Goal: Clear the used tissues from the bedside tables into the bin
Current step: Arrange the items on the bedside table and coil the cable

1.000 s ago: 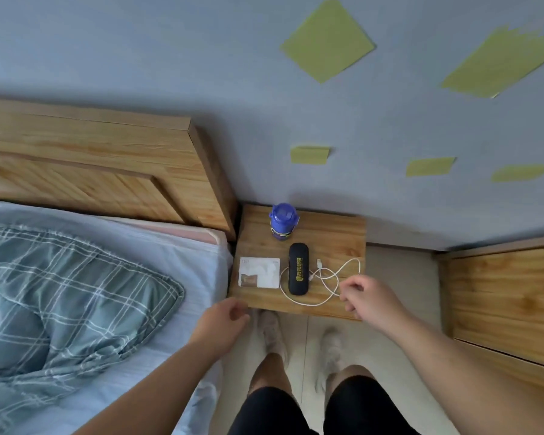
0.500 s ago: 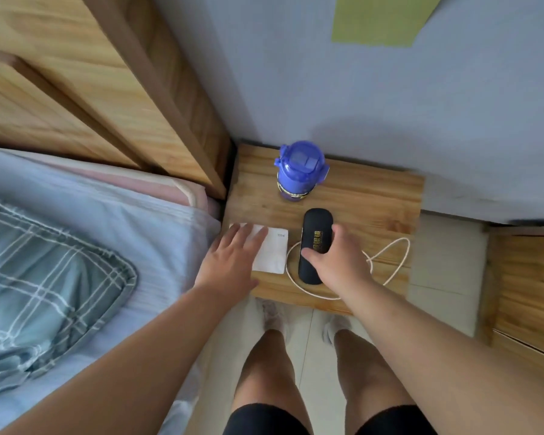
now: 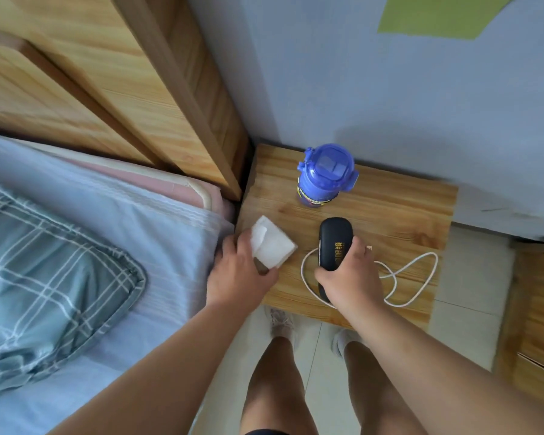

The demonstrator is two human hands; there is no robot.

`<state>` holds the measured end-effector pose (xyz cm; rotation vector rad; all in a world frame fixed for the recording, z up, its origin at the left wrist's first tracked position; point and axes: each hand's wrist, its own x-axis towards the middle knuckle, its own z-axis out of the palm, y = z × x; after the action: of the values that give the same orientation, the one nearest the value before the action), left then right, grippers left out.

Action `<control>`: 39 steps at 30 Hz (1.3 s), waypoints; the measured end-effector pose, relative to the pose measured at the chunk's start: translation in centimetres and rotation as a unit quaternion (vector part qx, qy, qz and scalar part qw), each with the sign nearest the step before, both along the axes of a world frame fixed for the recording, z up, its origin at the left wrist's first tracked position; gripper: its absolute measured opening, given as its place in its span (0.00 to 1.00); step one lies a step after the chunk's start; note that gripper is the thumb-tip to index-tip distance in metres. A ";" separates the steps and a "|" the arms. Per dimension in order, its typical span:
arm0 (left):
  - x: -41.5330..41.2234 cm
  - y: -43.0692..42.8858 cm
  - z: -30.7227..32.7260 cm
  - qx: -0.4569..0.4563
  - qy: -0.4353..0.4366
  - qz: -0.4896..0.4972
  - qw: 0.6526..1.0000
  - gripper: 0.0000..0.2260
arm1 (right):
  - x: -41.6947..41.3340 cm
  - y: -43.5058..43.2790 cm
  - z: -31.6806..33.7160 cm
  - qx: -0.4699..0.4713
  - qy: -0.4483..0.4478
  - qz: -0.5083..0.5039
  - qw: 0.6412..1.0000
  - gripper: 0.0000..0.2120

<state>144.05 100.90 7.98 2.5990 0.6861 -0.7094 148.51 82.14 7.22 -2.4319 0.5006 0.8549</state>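
A folded white tissue (image 3: 272, 244) is lifted off the left part of the wooden bedside table (image 3: 399, 211), pinched in my left hand (image 3: 239, 274). My right hand (image 3: 349, 277) is wrapped around the near end of a black oblong case (image 3: 333, 243) with yellow lettering, which lies on the table's middle. No bin is in view.
A blue bottle (image 3: 325, 175) stands at the back of the table. A white cable (image 3: 412, 277) loops on the table's right side. The bed with a plaid pillow (image 3: 44, 277) and a wooden headboard (image 3: 123, 73) lies to the left. Wooden furniture (image 3: 537, 309) stands at the right.
My left hand went from lying flat on the tissue to holding it up off the table. My right hand closed around the black case. The view moved closer.
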 end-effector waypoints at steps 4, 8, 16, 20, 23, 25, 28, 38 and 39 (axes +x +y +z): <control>2.4 -0.9 0.5 -0.027 -0.029 0.134 0.990 0.36 | -0.3 -0.1 1.3 0.036 -0.016 0.000 0.999 0.41; 5.7 -2.0 0.6 -0.056 -0.047 0.209 0.975 0.37 | 0.4 -0.3 1.5 0.084 -0.012 -0.079 0.993 0.32; 10.3 -3.3 -0.5 -0.087 -0.071 0.281 0.953 0.43 | 6.3 -1.0 1.3 0.250 -0.030 -0.348 0.903 0.26; 11.7 -2.6 -1.1 -0.106 -0.053 0.288 0.950 0.43 | 8.6 -0.5 1.2 0.314 -0.029 -0.330 0.890 0.31; 12.2 -2.0 -1.4 -0.132 -0.039 0.273 0.952 0.38 | 9.2 -0.4 0.7 0.359 -0.012 -0.339 0.869 0.35; 12.2 -1.9 -1.5 -0.145 -0.036 0.248 0.957 0.38 | 9.3 -0.6 0.4 0.398 -0.001 -0.351 0.847 0.33; 12.5 -2.3 -1.6 -0.157 -0.043 0.226 0.960 0.37 | 9.7 -1.3 0.0 0.456 0.008 -0.365 0.812 0.26; 14.4 -8.1 -1.5 -0.171 -0.027 0.193 0.966 0.35 | 9.7 -7.1 -0.8 0.495 -0.006 -0.398 0.772 0.22; 14.5 -8.7 -1.5 -0.174 -0.027 0.195 0.965 0.34 | 9.6 -7.6 -1.0 0.502 -0.005 -0.398 0.768 0.21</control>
<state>158.54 92.22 6.45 2.0738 0.9283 -0.5718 158.10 74.53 6.23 -1.0571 0.7344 0.4937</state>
